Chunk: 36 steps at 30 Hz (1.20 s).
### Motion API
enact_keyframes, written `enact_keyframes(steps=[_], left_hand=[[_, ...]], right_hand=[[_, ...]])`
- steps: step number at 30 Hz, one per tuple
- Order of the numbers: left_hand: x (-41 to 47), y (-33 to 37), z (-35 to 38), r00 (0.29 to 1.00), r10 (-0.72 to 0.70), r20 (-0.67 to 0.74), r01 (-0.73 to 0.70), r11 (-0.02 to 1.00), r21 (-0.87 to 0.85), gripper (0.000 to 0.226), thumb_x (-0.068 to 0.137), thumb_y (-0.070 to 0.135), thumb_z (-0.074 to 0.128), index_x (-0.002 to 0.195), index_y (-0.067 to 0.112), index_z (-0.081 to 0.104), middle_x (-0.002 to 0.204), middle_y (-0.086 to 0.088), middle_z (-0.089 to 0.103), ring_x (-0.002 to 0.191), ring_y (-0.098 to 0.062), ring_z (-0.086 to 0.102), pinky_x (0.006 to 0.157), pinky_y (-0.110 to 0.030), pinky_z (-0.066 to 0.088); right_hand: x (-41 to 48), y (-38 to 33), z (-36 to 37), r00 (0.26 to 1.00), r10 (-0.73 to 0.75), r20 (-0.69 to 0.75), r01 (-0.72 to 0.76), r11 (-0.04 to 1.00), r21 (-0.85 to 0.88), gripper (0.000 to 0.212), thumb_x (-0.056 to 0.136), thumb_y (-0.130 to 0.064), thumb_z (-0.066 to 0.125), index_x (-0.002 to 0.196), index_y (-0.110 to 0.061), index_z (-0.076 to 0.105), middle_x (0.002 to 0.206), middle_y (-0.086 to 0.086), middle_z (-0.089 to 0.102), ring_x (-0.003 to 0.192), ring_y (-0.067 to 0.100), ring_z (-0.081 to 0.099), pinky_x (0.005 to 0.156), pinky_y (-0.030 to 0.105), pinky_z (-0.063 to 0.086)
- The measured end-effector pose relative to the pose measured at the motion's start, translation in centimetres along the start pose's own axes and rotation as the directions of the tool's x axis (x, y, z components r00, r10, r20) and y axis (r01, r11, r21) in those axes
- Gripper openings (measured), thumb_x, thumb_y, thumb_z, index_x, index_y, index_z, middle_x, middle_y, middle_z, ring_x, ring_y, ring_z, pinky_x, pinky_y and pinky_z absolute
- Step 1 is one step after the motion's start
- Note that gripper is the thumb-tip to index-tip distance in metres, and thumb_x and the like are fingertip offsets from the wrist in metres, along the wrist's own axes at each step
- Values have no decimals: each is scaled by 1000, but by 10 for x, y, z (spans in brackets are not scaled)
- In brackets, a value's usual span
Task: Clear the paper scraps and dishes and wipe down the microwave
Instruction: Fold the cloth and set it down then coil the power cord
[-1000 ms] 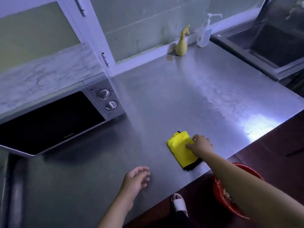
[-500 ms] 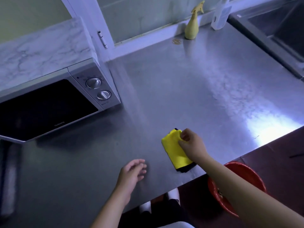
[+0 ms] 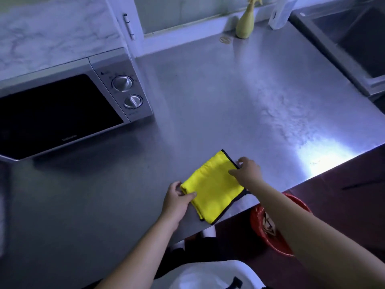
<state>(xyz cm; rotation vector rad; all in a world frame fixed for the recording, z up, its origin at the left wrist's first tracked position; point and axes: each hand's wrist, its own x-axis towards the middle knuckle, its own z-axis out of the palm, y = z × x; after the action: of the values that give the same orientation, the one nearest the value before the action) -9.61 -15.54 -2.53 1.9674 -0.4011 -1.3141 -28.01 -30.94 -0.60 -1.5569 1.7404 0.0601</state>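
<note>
At the lower centre of the frame, near the front edge of a steel counter (image 3: 218, 97), a person spreads a yellow cloth (image 3: 212, 188) with both hands. The left hand (image 3: 177, 199) pinches the cloth's left fold between thumb and fingers; the right hand (image 3: 248, 171) grips its dark-trimmed right edge, fingers curled over the hem. The cloth lies flat on the counter, one corner hanging just past the front edge.

The microwave (image 3: 62, 109) sits at the left of the frame, door closed, its two dials (image 3: 127, 91) facing the counter, well apart from the cloth. No scraps or dishes show on the counter; a red bin (image 3: 270, 226) with what looks like paper inside stands on the floor below the edge, at lower right. A yellow spray bottle (image 3: 245, 21) stands at the upper centre by the window, beside a sink (image 3: 354, 38) at upper right.

The wipe-down of the microwave appears not yet begun. The risk from here is modest: the overhanging corner could let the cloth slide off toward the bin if either hand lets go, and a bunched, badly folded cloth would likely smear the glossy door.
</note>
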Motion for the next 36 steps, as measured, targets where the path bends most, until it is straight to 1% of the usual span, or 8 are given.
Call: enact_keyframes(steps=[5,7,12,18,24,29,33,36], left_hand=[[17,0,0,994,102,-34,-95,981,167,19,85,12,69,101,18,62,93,-1,68,92,-26,66,83,-40,54],[29,4,-7,996,84,-37,-81,993,90,10,90,9,62,98,15,62,96,-5,68,96,-29,66,85,-46,56],[48,11,-27,988,140,-71,-135,988,81,16,89,22,70,102,20,61,95,8,67,91,-16,65,71,-28,46],[45,22,-24,991,129,-27,-125,987,100,21,89,30,70,96,12,63,94,-5,68,89,-26,66,73,-36,49],[40,42,-38,961,274,39,-270,958,-94,15,100,36,54,94,21,53,91,-1,61,83,-18,57,75,-35,47],[50,87,-57,924,283,257,-201,932,-301,8,100,29,58,106,24,57,106,-13,67,87,-18,65,82,-38,53],[61,116,-65,808,240,538,-48,937,-346,67,83,-2,72,129,39,47,114,-19,70,103,-30,67,98,-47,49],[73,129,-54,795,242,557,-72,949,-308,90,85,-19,58,134,53,37,113,-20,68,104,-28,64,102,-44,44]], right_hand=[[-1,1,3,995,84,57,-84,996,-7,11,84,-12,68,88,-10,58,86,9,57,70,23,50,59,29,37],[-1,0,3,988,135,80,-141,986,86,22,80,-5,69,75,-10,48,74,9,47,63,23,41,59,33,32],[-20,-2,13,959,218,182,-267,912,313,35,79,-3,78,103,-9,54,94,10,56,84,30,59,74,48,59],[-46,-2,30,925,269,268,-369,802,470,36,82,-9,79,112,3,64,105,17,69,85,29,66,75,39,57],[-61,-3,21,898,-13,440,-370,521,770,34,90,7,61,122,-2,61,110,14,75,99,32,72,76,44,61],[-54,-14,-3,908,-155,389,-276,475,835,40,89,1,64,126,-13,61,122,11,71,110,33,69,80,45,60],[-29,-38,-37,935,-194,295,-153,530,834,36,92,-3,64,126,-14,61,120,12,71,105,34,70,78,45,60],[4,-51,-61,957,-169,236,-94,588,803,44,90,-1,67,130,-15,54,120,21,67,96,37,71,76,48,59]])
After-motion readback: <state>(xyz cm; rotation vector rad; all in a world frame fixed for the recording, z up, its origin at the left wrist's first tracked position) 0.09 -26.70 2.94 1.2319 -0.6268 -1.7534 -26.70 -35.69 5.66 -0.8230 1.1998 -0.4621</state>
